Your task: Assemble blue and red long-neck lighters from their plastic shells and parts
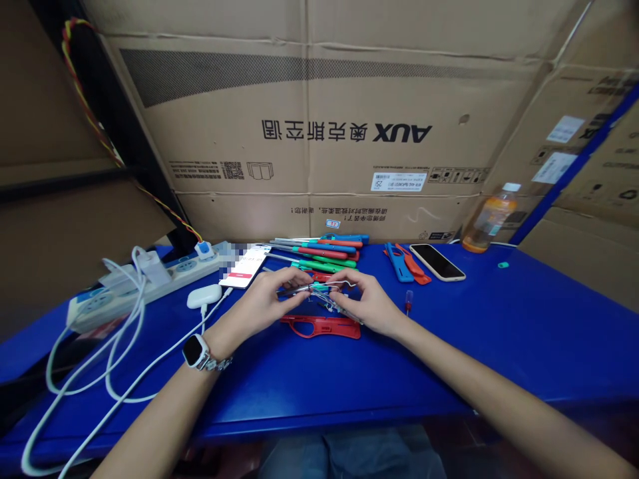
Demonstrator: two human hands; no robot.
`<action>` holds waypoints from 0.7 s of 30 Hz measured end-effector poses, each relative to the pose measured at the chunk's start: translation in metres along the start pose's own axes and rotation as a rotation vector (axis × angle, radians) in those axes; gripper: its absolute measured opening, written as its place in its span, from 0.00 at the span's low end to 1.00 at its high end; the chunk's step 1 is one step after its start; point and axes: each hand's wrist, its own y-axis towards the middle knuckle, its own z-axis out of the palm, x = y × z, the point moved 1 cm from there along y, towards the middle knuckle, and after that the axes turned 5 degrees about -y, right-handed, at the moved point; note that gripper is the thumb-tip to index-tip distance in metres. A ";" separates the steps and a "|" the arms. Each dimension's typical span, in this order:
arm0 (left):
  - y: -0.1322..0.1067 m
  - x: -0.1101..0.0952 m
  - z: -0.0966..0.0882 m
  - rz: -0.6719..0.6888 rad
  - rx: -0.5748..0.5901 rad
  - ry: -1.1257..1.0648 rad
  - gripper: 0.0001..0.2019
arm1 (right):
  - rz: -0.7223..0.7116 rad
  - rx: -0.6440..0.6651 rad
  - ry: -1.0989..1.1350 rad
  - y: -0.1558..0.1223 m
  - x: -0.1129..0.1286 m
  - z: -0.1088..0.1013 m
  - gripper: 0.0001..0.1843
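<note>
My left hand pinches a thin metal rod, its fingers closed around one end. Opposite it, my right hand is closed on a thin white wire that curves up between thumb and fingers. Small wires and metal parts crowd the gap between both hands, too small to tell apart. Just in front lies a red plastic handle shell with a finger loop. Behind my hands is a pile of long-nosed lighters with red, blue and green handles.
At left are a white power strip, looping white cables, a white earphone case and a lit phone. Rightward lie blue and red handle shells, another phone, a small screwdriver and a bottle. Cardboard walls the back.
</note>
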 end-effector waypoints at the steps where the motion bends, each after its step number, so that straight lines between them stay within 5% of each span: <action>1: 0.000 0.000 0.000 -0.001 -0.002 -0.008 0.07 | 0.000 -0.001 -0.010 0.000 0.000 0.000 0.07; 21: -0.001 0.000 -0.001 0.021 0.011 0.024 0.10 | -0.045 0.112 -0.024 -0.006 0.003 -0.008 0.18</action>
